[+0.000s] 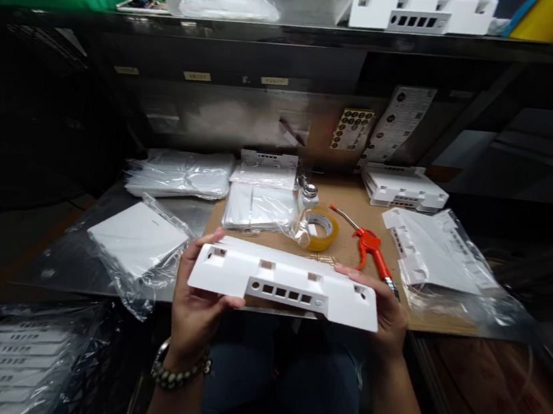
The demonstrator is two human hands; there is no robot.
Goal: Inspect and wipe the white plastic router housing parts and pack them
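A white plastic router housing [292,283] is held up over the front edge of the bench, its row of port openings facing me. My left hand [197,298] grips its left end, thumb along the lower edge. Around the right end my right hand [387,311] is closed, its fingers partly behind the part. Just beyond the housing lie a roll of yellow tape [329,237] and a red air blow gun [370,245]. To the left, a white panel [139,238] rests partly in a clear plastic bag.
Bagged white housings [432,250] lie at right, with stacked housings [405,186] behind. Plastic bags [180,172] and a small metal-topped bottle [309,194] stand farther back. A dark crate [104,334] at lower left holds several housings. A shelf edge [297,38] crosses above.
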